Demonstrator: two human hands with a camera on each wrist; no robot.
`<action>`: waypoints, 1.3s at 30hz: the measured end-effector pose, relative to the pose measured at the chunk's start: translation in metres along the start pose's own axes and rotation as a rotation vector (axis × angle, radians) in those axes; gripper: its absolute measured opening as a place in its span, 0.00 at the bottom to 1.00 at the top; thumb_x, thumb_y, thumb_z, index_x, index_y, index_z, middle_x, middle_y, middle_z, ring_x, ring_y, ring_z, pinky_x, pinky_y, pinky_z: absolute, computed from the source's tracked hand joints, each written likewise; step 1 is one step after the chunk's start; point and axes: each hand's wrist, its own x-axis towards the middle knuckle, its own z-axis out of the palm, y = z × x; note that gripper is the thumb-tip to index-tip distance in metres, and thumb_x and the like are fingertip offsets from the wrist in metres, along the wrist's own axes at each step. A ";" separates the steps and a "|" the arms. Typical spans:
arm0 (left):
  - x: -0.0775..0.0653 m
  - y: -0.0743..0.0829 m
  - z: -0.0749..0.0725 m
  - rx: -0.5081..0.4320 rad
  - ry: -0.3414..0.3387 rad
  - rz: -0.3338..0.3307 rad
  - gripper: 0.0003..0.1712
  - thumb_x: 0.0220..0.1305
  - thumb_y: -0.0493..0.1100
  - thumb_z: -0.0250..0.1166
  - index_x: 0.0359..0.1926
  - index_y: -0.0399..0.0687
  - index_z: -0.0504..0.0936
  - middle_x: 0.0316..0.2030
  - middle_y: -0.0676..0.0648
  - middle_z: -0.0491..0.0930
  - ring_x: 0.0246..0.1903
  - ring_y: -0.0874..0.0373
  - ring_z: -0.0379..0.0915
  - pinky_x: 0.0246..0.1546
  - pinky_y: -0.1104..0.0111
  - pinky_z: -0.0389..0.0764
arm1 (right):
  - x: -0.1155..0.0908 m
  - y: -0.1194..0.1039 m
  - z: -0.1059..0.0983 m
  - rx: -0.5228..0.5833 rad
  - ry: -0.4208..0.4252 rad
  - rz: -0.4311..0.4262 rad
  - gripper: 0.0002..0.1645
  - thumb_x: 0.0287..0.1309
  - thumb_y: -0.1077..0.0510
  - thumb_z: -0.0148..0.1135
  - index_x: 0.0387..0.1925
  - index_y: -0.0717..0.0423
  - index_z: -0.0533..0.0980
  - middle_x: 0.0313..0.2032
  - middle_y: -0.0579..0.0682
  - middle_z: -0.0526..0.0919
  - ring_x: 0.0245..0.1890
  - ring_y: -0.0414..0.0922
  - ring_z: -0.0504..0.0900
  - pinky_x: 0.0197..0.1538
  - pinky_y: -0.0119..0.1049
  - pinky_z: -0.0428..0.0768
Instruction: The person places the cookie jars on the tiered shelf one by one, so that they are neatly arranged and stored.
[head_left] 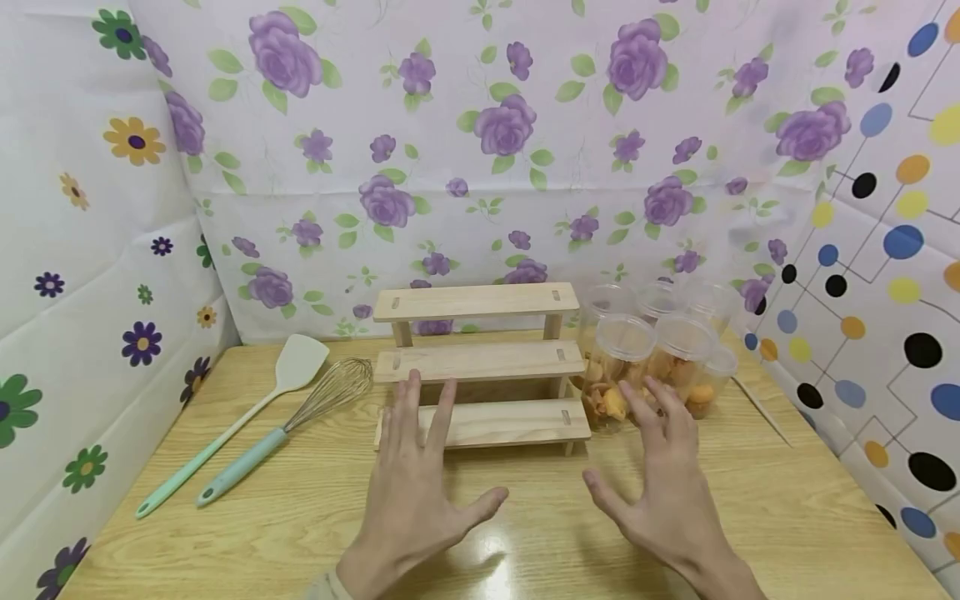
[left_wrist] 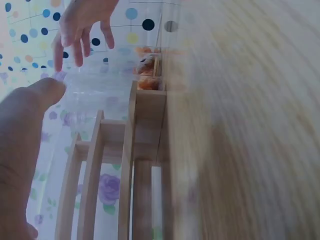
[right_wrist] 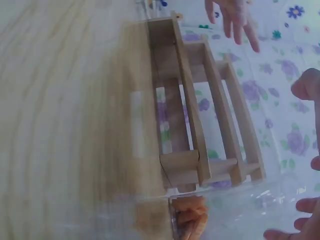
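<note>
A three-tier wooden step rack (head_left: pixel 480 362) (left_wrist: pixel 127 165) (right_wrist: pixel 187 100) stands upright at the table's middle. Before its left end, my left hand (head_left: pixel 412 492) (right_wrist: pixel 232 15) is held with fingers spread and nothing in it; its fingertips overlap the lower tiers in the head view. My right hand (head_left: pixel 663 492) (left_wrist: pixel 87 25) hovers to the right, also spread and holding nothing, its fingertips in front of the clear lidded jars (head_left: pixel 626 337). Several of these jars cluster beside the rack's right end, with orange-brown pieces (right_wrist: pixel 190 215) in the front ones.
Left of the rack lie a spatula (head_left: pixel 300 362) with a mint handle and a wire whisk (head_left: pixel 330 396) with a blue handle. A thin pale stick (head_left: pixel 761 408) lies right of the jars. Patterned cloth (head_left: pixel 450 150) hangs behind and along both sides of the wooden table (head_left: pixel 547 550).
</note>
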 end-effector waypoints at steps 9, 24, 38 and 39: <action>0.010 -0.016 -0.008 -0.285 0.214 0.021 0.58 0.58 0.56 0.80 0.85 0.48 0.66 0.81 0.34 0.64 0.74 0.32 0.70 0.57 0.36 0.86 | 0.012 0.013 -0.020 0.285 0.244 -0.115 0.62 0.48 0.65 0.80 0.84 0.62 0.62 0.79 0.64 0.65 0.77 0.47 0.67 0.74 0.27 0.70; 0.011 -0.087 -0.005 -0.638 0.295 -0.153 0.28 0.72 0.32 0.70 0.71 0.38 0.79 0.68 0.42 0.79 0.70 0.48 0.73 0.74 0.67 0.69 | 0.049 0.081 -0.073 0.766 0.400 -0.048 0.58 0.48 0.88 0.66 0.82 0.70 0.62 0.79 0.63 0.67 0.80 0.56 0.65 0.79 0.33 0.66; -0.002 -0.122 0.016 -0.852 0.120 -0.347 0.26 0.80 0.32 0.66 0.73 0.33 0.74 0.72 0.36 0.76 0.69 0.43 0.74 0.70 0.71 0.77 | 0.047 0.163 -0.054 0.813 0.258 0.248 0.52 0.66 0.80 0.70 0.85 0.57 0.62 0.77 0.49 0.71 0.77 0.44 0.73 0.74 0.25 0.70; -0.003 -0.124 0.017 -0.859 0.113 -0.348 0.26 0.80 0.32 0.66 0.73 0.32 0.74 0.71 0.35 0.76 0.68 0.43 0.75 0.69 0.71 0.77 | 0.047 0.167 -0.051 0.816 0.243 0.254 0.52 0.66 0.79 0.70 0.86 0.56 0.62 0.78 0.49 0.70 0.76 0.43 0.73 0.73 0.24 0.70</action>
